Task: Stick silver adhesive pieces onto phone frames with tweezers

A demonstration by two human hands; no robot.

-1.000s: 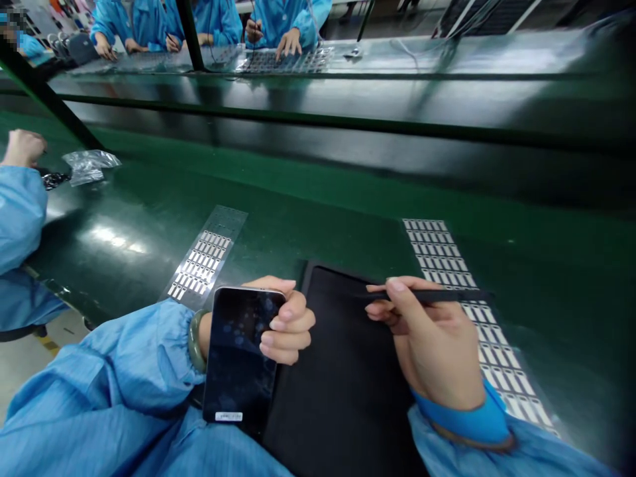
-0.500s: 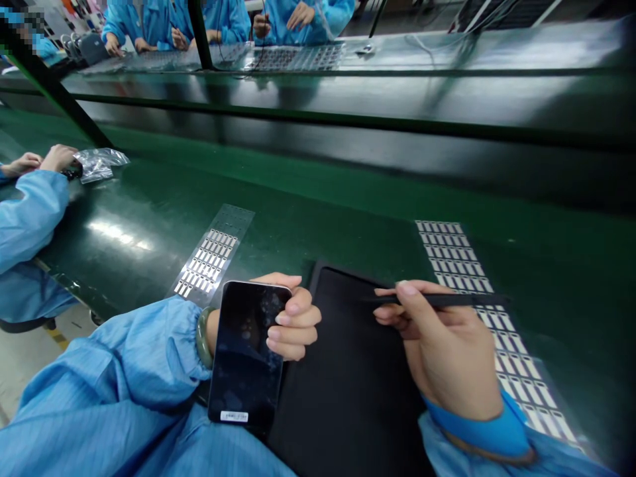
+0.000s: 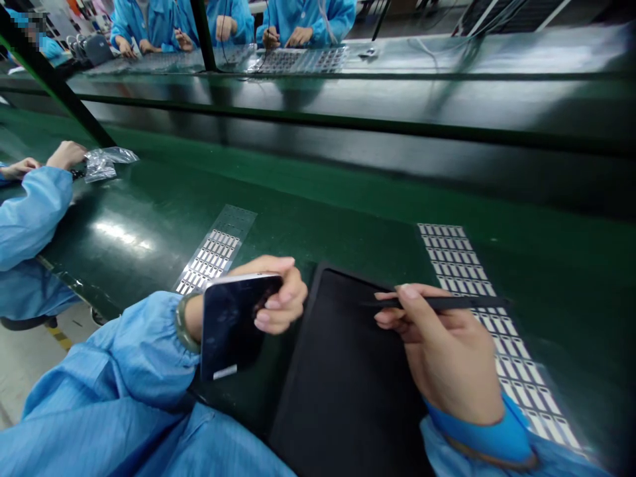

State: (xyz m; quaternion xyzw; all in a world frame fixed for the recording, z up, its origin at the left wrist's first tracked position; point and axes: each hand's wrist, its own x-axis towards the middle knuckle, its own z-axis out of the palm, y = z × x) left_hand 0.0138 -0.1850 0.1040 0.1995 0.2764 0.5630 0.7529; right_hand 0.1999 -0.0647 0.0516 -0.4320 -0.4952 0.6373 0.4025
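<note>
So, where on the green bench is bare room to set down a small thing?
The green bench is bare between the left sheet and right sheet, beyond the black tray. Also between left sheet and plastic bag. It's crowded nearer: left hand holding phone, right hand holding black tool.

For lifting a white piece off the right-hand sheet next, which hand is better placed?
Probably the right hand: it holds a slim dark tool and is nearer that sheet. The left hand is occupied with the phone, on the other side of the black tray.

Head-worn view, close, facing forward and down
</note>
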